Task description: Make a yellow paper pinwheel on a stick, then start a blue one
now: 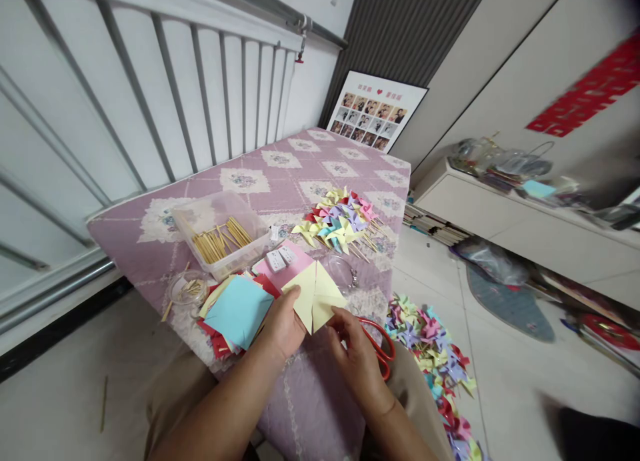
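Note:
My left hand [286, 322] grips the left side of a pale yellow paper square [326, 293], thumb on top. Slits run in from its corners toward the middle. My right hand [356, 355] is closed at the paper's lower right corner, fingers pinching it. Red-handled scissors [384, 355] lie just right of my right hand, their blades hidden. Beside my left hand is a stack of cut paper squares with a light blue square [239, 310] on top. Behind the yellow paper lies pink paper [299, 255] with two small white boxes [277, 261] on it.
A clear plastic box [225, 266] of thin wooden sticks [220, 242] stands behind the stack. A small round container [189, 289] sits at the table's left. Finished paper pinwheels [343, 219] lie farther back, more pinwheels [431, 334] on the right. A radiator [175, 81] borders the left.

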A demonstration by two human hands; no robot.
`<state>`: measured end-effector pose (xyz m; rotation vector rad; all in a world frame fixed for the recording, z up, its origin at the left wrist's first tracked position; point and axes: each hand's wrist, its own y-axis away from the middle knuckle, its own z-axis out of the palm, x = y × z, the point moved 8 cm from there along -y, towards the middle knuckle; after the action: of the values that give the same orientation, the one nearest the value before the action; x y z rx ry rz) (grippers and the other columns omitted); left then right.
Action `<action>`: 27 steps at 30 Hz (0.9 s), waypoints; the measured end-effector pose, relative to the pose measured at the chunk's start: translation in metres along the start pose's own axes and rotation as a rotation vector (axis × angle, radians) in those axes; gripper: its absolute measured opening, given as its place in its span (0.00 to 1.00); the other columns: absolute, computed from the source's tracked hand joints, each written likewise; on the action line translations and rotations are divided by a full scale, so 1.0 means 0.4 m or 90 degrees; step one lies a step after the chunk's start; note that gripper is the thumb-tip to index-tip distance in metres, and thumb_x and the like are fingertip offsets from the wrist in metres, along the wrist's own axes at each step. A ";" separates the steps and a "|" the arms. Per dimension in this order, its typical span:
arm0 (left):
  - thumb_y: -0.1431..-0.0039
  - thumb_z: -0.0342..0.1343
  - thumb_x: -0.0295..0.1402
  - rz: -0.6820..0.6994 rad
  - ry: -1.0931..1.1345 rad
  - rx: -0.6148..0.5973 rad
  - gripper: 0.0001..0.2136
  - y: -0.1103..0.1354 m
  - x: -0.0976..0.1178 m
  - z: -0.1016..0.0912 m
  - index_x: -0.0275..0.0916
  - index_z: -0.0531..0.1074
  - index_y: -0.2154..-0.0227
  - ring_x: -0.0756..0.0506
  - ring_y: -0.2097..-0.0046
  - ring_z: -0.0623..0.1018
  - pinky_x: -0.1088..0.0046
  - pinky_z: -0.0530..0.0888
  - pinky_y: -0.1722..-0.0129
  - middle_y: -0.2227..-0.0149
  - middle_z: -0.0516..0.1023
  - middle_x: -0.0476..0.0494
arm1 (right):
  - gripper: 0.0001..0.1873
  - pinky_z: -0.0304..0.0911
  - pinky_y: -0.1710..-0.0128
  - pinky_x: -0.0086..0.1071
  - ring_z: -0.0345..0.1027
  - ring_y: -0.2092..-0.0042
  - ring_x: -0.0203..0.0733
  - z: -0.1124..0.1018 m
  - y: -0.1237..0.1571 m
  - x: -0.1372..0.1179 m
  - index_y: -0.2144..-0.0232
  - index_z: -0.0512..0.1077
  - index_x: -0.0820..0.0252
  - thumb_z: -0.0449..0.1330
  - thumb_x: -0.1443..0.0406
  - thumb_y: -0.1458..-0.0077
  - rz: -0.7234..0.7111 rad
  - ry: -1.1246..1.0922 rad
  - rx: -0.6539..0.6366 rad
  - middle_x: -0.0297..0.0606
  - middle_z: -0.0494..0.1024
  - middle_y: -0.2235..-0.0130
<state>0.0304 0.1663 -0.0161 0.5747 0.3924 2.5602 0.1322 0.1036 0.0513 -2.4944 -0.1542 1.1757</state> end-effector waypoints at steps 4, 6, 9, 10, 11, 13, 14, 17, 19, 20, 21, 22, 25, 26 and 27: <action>0.44 0.56 0.35 -0.003 0.012 -0.006 0.19 -0.002 -0.004 -0.001 0.29 0.70 0.51 0.36 0.46 0.75 0.57 0.69 0.44 0.52 0.79 0.32 | 0.14 0.69 0.68 0.29 0.71 0.68 0.37 0.012 -0.015 0.012 0.55 0.70 0.58 0.54 0.71 0.44 0.013 -0.002 0.006 0.37 0.76 0.65; 0.44 0.56 0.35 -0.003 0.011 0.000 0.19 -0.001 -0.005 0.000 0.29 0.70 0.52 0.36 0.46 0.74 0.57 0.69 0.45 0.52 0.78 0.31 | 0.13 0.68 0.68 0.29 0.70 0.68 0.37 0.015 -0.020 0.012 0.57 0.71 0.57 0.54 0.71 0.44 0.015 -0.019 0.004 0.36 0.75 0.66; 0.44 0.56 0.35 -0.002 0.008 0.019 0.17 0.004 -0.004 0.001 0.29 0.72 0.54 0.36 0.46 0.74 0.58 0.70 0.45 0.52 0.79 0.31 | 0.10 0.67 0.67 0.29 0.71 0.66 0.38 0.012 -0.023 0.014 0.61 0.73 0.57 0.56 0.71 0.45 0.022 -0.040 0.005 0.35 0.75 0.67; 0.44 0.57 0.35 0.000 0.007 0.024 0.16 0.007 -0.003 0.003 0.29 0.72 0.55 0.36 0.46 0.74 0.58 0.70 0.46 0.53 0.79 0.31 | 0.10 0.67 0.66 0.29 0.71 0.65 0.39 0.009 -0.024 0.016 0.62 0.73 0.57 0.56 0.71 0.45 0.026 -0.046 0.008 0.36 0.75 0.67; 0.45 0.58 0.34 0.002 0.004 0.028 0.16 0.010 -0.001 0.006 0.30 0.73 0.56 0.35 0.47 0.75 0.58 0.71 0.47 0.53 0.79 0.32 | 0.09 0.67 0.66 0.30 0.71 0.65 0.39 0.007 -0.024 0.018 0.62 0.73 0.57 0.56 0.71 0.45 0.031 -0.051 0.010 0.36 0.75 0.66; 0.47 0.60 0.33 0.012 -0.014 0.027 0.15 0.019 0.004 0.015 0.30 0.74 0.58 0.35 0.49 0.76 0.58 0.71 0.48 0.56 0.80 0.33 | 0.09 0.66 0.66 0.30 0.70 0.65 0.38 0.003 -0.023 0.023 0.62 0.72 0.57 0.56 0.71 0.45 0.037 -0.063 0.016 0.35 0.74 0.67; 0.49 0.62 0.32 0.017 -0.027 0.022 0.15 0.023 0.007 0.020 0.30 0.74 0.59 0.35 0.50 0.77 0.58 0.71 0.49 0.57 0.81 0.34 | 0.09 0.66 0.66 0.30 0.69 0.65 0.38 0.002 -0.023 0.026 0.62 0.72 0.57 0.56 0.71 0.45 0.040 -0.068 0.018 0.35 0.74 0.67; 0.52 0.64 0.32 0.025 -0.071 -0.008 0.14 0.033 0.007 0.035 0.30 0.76 0.62 0.35 0.53 0.78 0.59 0.72 0.51 0.60 0.82 0.34 | 0.08 0.66 0.66 0.29 0.69 0.65 0.38 -0.001 -0.022 0.032 0.62 0.72 0.56 0.56 0.71 0.44 0.044 -0.080 0.027 0.34 0.73 0.67; 0.53 0.65 0.32 0.022 -0.098 -0.023 0.14 0.035 0.002 0.039 0.29 0.77 0.63 0.35 0.55 0.79 0.59 0.72 0.52 0.61 0.82 0.34 | 0.08 0.66 0.65 0.29 0.69 0.64 0.38 0.001 -0.021 0.035 0.62 0.72 0.56 0.56 0.71 0.44 0.048 -0.086 0.024 0.35 0.73 0.66; 0.53 0.66 0.33 0.021 -0.113 -0.026 0.14 0.036 -0.001 0.039 0.29 0.77 0.64 0.35 0.56 0.79 0.59 0.73 0.53 0.63 0.82 0.34 | 0.09 0.66 0.65 0.30 0.69 0.64 0.38 0.002 -0.020 0.036 0.62 0.72 0.56 0.56 0.71 0.44 0.049 -0.087 0.020 0.35 0.73 0.66; 0.54 0.66 0.33 0.022 -0.126 -0.023 0.14 0.036 -0.002 0.037 0.29 0.77 0.66 0.35 0.57 0.79 0.59 0.73 0.54 0.64 0.82 0.34 | 0.09 0.66 0.65 0.30 0.69 0.63 0.39 0.003 -0.019 0.035 0.62 0.72 0.56 0.56 0.71 0.44 0.049 -0.086 0.015 0.36 0.74 0.66; 0.55 0.67 0.34 0.025 -0.135 -0.017 0.14 0.035 -0.003 0.035 0.28 0.77 0.68 0.35 0.58 0.80 0.59 0.73 0.55 0.66 0.82 0.35 | 0.09 0.66 0.64 0.31 0.70 0.63 0.39 0.004 -0.017 0.034 0.62 0.72 0.56 0.56 0.71 0.44 0.049 -0.084 0.010 0.36 0.74 0.65; 0.57 0.68 0.35 0.042 -0.138 0.002 0.14 0.036 0.002 0.032 0.29 0.78 0.71 0.37 0.61 0.80 0.61 0.73 0.57 0.69 0.82 0.36 | 0.09 0.67 0.65 0.31 0.70 0.64 0.40 0.003 -0.013 0.031 0.61 0.72 0.56 0.57 0.70 0.45 0.048 -0.085 0.003 0.36 0.74 0.66; 0.57 0.68 0.35 0.046 -0.135 0.003 0.14 0.036 0.003 0.033 0.29 0.78 0.71 0.38 0.62 0.80 0.62 0.73 0.58 0.69 0.82 0.37 | 0.10 0.67 0.65 0.31 0.69 0.65 0.39 0.003 -0.012 0.030 0.60 0.72 0.55 0.57 0.70 0.45 0.050 -0.088 0.001 0.36 0.73 0.66; 0.58 0.68 0.35 0.046 -0.135 0.002 0.14 0.037 0.004 0.036 0.29 0.78 0.71 0.39 0.63 0.80 0.63 0.73 0.59 0.69 0.82 0.38 | 0.11 0.67 0.66 0.31 0.69 0.66 0.39 0.002 -0.011 0.030 0.59 0.72 0.55 0.57 0.70 0.46 0.054 -0.092 0.000 0.35 0.73 0.66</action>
<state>0.0300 0.1572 0.0022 0.8657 0.3068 2.5342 0.1394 0.1111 0.0439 -2.4365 -0.0882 1.3905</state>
